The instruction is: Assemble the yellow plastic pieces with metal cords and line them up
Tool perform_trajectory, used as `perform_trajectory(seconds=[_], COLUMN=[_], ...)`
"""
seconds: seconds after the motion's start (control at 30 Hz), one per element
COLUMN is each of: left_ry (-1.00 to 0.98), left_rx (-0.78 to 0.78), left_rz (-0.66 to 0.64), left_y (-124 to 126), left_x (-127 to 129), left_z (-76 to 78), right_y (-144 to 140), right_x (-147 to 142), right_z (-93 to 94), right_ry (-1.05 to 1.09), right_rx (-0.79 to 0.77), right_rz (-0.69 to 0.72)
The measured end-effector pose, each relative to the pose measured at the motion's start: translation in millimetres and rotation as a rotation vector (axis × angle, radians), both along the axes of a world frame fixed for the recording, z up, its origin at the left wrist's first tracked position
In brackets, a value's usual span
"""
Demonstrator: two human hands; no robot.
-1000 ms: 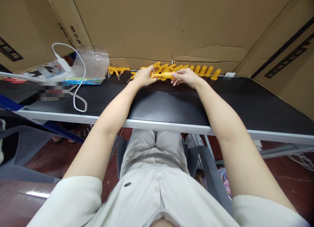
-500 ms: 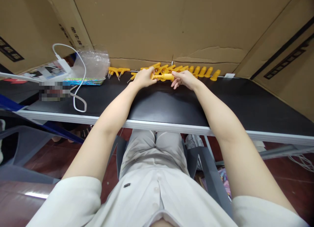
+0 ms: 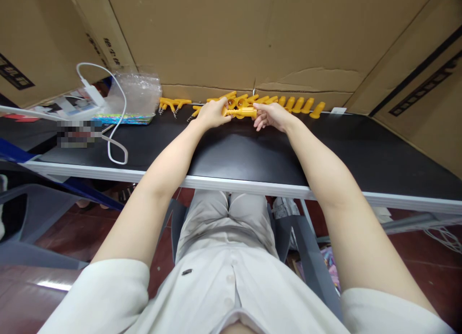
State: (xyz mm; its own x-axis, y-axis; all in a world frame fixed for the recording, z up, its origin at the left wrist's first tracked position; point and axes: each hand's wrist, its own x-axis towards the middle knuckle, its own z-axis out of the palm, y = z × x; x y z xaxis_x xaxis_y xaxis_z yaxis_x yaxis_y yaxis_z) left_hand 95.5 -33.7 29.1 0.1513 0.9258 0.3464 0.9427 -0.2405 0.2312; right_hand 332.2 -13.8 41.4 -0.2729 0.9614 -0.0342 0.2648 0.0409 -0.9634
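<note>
Over the back of the black table, a yellow corkscrew [image 3: 244,112] lies level between my two hands. My left hand [image 3: 212,113] is closed round its left end and hides part of it. At the right end, my right hand [image 3: 273,116] grips it with thumb and fingertips, the other fingers loosely curled. Behind the hands runs a row of yellow corkscrew parts [image 3: 241,101], partly covered. Several yellow handles with bare metal spirals [image 3: 174,104] lie left of my left hand. Yellow flared sleeves [image 3: 307,105] stand in a row to the right.
Cardboard walls [image 3: 224,40] close off the back and sides of the black table [image 3: 249,156]. On the left are a white cable [image 3: 125,103], a clear plastic bag [image 3: 139,91] and colourful packets [image 3: 126,120]. A small white piece [image 3: 338,111] sits at the back right.
My right hand and its fingers have shifted very slightly at the corkscrew's right end. My left hand keeps its hold in the same place.
</note>
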Motion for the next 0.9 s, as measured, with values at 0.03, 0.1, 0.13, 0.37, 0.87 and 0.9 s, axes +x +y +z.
perform_trajectory(seconds=[0.03, 0.1, 0.13, 0.37, 0.87, 0.9], left_ry=[-0.003, -0.004, -0.001, 0.041, -0.075, -0.095], left_rx=[0.008, 0.017, 0.018, 0.005, 0.078, 0.088], left_rz=[-0.006, -0.009, -0.008, 0.041, -0.09, -0.108], left_y=[1.1, 2.3, 2.0, -8.7, -6.7, -7.2], left_x=[-0.5, -0.7, -0.4, 6.1, 1.7, 1.1], left_z=[-0.8, -1.6, -1.3, 5.7, 3.3, 3.9], right_y=[0.1, -0.2, -0.6, -1.0, -7.4, -7.4], right_x=[-0.1, -0.5, -0.7, -2.1, -11.1, -11.8], right_z=[0.2, 1.0, 1.5, 3.6, 9.7, 11.5], right_ry=[0.0, -0.009, -0.017, -0.054, 0.189, 0.22], right_rx=[0.001, -0.001, -0.004, -0.022, 0.058, 0.093], right_rz=[-0.001, -0.01, -0.017, -0.037, -0.114, -0.131])
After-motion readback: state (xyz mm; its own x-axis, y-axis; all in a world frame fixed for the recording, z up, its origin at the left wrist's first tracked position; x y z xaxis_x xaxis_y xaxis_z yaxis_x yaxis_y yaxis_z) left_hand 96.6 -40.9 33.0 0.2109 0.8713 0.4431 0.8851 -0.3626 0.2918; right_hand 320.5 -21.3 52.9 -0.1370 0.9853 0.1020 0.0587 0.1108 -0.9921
